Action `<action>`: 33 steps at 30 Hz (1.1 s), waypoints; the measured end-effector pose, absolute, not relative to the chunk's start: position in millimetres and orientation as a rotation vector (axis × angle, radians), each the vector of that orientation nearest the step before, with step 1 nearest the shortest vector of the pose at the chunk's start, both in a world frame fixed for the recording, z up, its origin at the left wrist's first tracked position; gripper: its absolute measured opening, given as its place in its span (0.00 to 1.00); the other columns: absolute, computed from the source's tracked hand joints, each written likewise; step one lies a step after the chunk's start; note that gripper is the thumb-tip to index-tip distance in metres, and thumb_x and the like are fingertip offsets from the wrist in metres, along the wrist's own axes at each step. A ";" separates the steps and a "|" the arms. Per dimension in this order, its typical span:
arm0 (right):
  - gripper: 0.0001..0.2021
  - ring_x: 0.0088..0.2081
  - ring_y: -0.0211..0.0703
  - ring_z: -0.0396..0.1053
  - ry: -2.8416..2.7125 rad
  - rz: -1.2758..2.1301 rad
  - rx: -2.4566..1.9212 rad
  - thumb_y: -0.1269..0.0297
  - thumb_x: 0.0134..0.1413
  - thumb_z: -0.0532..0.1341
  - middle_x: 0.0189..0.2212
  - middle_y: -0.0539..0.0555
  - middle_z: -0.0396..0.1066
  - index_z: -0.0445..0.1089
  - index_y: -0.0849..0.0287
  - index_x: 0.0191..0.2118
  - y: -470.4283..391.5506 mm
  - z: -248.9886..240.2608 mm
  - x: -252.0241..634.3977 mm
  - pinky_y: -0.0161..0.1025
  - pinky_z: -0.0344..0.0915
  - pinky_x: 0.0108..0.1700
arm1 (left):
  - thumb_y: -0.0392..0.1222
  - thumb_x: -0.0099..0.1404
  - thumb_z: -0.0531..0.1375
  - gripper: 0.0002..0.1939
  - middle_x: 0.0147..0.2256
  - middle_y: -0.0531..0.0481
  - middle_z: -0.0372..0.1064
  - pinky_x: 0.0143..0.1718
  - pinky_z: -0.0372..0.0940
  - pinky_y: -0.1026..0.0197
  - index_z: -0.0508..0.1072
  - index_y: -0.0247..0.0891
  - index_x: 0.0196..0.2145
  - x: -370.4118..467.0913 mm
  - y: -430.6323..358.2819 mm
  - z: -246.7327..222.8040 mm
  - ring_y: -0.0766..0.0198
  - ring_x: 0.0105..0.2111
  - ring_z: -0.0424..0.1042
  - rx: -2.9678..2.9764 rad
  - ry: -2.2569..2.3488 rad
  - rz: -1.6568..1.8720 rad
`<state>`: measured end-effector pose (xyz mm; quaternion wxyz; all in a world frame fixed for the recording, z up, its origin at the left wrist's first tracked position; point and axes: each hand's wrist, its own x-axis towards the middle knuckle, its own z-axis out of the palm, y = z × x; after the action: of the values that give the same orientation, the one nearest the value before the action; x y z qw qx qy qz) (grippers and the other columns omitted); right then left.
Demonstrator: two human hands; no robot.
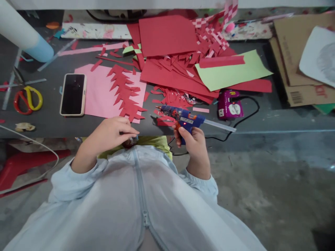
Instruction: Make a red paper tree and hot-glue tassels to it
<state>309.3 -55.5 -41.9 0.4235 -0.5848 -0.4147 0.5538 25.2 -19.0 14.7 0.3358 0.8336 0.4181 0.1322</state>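
My right hand [193,143] grips a blue hot glue gun [180,118] by its handle. A small red light glows on the gun, a clear glue stick [220,125] sticks out of its back, and its nozzle points left. At the table's front edge, my left hand [112,134] has thumb and fingers drawn together. What lies between them, if anything, I cannot make out. Just beyond that hand, a red paper strip cut into spiky points [123,90] lies on a pink paper sheet [98,94].
A phone [73,94] and scissors [27,99] lie left. Red paper sheets [167,36], scraps and a green sheet [230,71] cover the middle. A purple power adapter [230,106] with a black cord sits right, near cardboard [300,59]. A white-and-blue cylinder [43,48] stands upper left.
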 end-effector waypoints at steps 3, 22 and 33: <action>0.14 0.17 0.33 0.61 -1.063 1.408 -1.453 0.50 0.52 0.64 0.20 0.47 0.67 0.74 0.57 0.33 -57.1 -43.5 308.9 0.32 0.59 0.16 | 0.43 0.67 0.59 0.11 0.32 0.50 0.76 0.37 0.64 0.63 0.82 0.41 0.37 26.1 -0.8 13.7 0.65 0.33 0.73 2.192 1.109 0.323; 0.20 0.17 0.33 0.61 -1.242 1.574 -1.458 0.44 0.51 0.65 0.19 0.48 0.67 0.75 0.58 0.34 -53.8 -42.1 286.8 0.34 0.60 0.17 | 0.41 0.67 0.57 0.12 0.33 0.48 0.77 0.38 0.62 0.61 0.80 0.37 0.35 26.6 55.4 -16.3 0.64 0.33 0.72 2.327 1.218 0.208; 0.20 0.15 0.32 0.61 -1.261 1.584 -1.494 0.44 0.51 0.65 0.19 0.48 0.67 0.74 0.59 0.33 -48.6 -39.3 278.3 0.32 0.59 0.16 | 0.42 0.66 0.59 0.11 0.31 0.48 0.73 0.38 0.61 0.60 0.79 0.37 0.33 20.6 54.8 -22.6 0.62 0.34 0.70 2.340 1.222 0.204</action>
<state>278.3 -48.6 -39.3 0.3076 -0.5649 -0.4768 0.5991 20.6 54.8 -22.6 0.2445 0.8569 0.4475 0.0749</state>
